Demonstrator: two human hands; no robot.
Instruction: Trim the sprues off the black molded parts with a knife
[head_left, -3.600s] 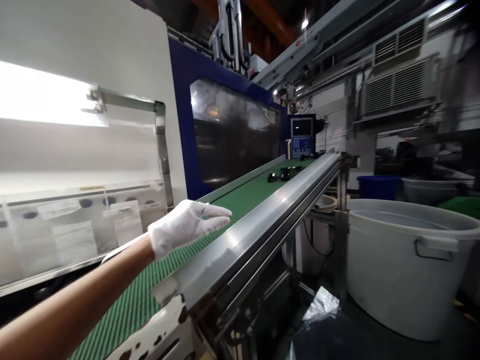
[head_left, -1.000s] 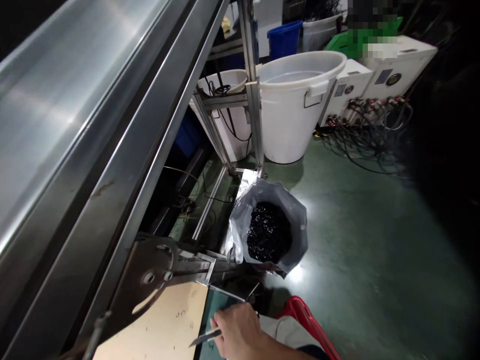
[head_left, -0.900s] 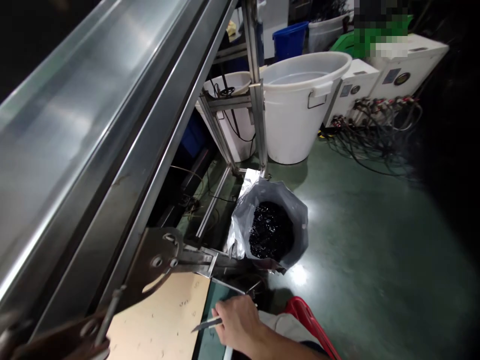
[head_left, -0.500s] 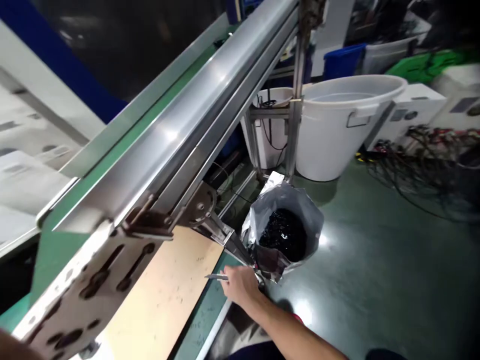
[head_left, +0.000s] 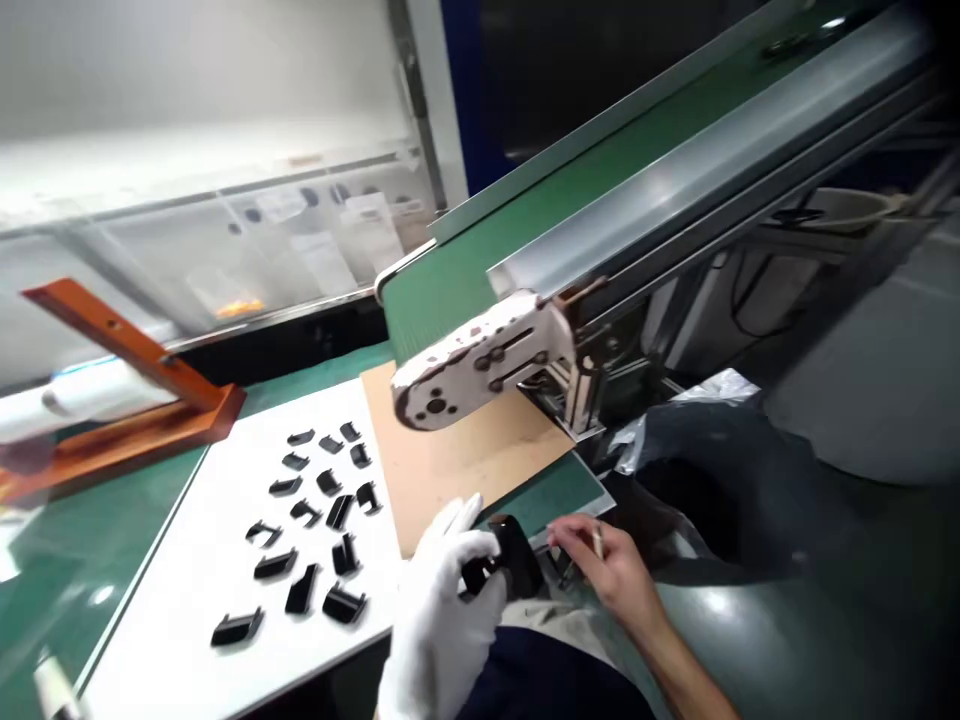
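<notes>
My left hand, in a white glove, is closed around a glossy black plastic part held low in front of my body. Just to the right, my bare right hand pinches a slim pen-like tool, apart from the part; its tip is hard to make out. Left of the glove, several small black plastic pieces lie spread over a white board. A tan cardboard sheet lies beyond my hands.
A green conveyor belt slopes up to the right, its metal end plate overhanging the cardboard. An orange stand with a white roll is at left. On the right are a lined bag and a large white bin.
The view has swung left from the bag and floor to the bench. My gloved left hand now shows, holding the black part. My right hand still has the slim tool.
</notes>
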